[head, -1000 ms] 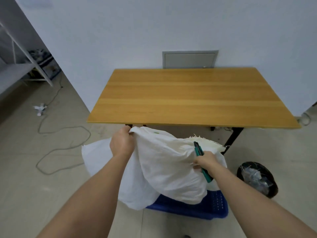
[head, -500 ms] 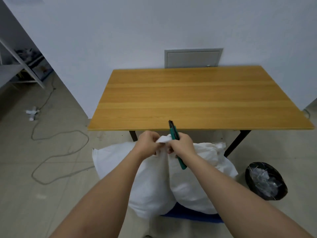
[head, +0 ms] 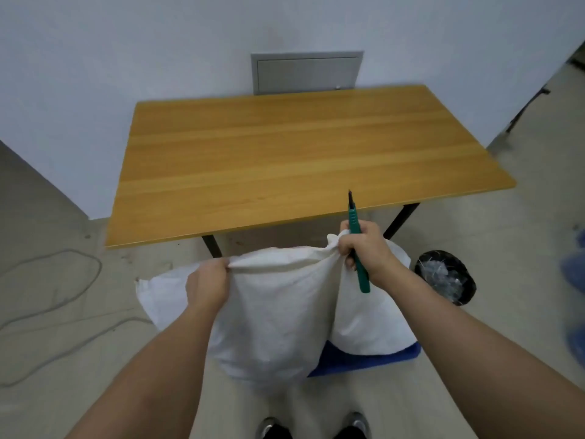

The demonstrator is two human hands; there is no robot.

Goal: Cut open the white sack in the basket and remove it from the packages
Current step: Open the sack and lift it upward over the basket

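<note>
Bottom edge: toes of two dark shoes [head: 313,427] on the pale tiled floor [head: 63,391]. Both bare forearms reach forward and up from the lower corners. Just ahead, a blue plastic basket [head: 364,359] sits on the floor, mostly covered by the bulky white woven sack [head: 278,312] that bulges out of it and spills over its left side. Left hand [head: 207,285], knuckles up, grips a bunched fold of the sack's top edge. Right hand [head: 364,248], higher and to the right, is clenched on another gather of the same edge together with a slim green utility knife [head: 356,248], dark blade pointing up and away. Sack top is stretched between the two hands. Packages not visible. Right of the basket, a black round bin [head: 446,277] with clear plastic inside. Left, a grey cable [head: 57,299] loops on the floor. Beyond, a wooden rectangular table [head: 285,153] on black legs, against a white wall [head: 126,42] with a grey metal hatch [head: 307,72].
</note>
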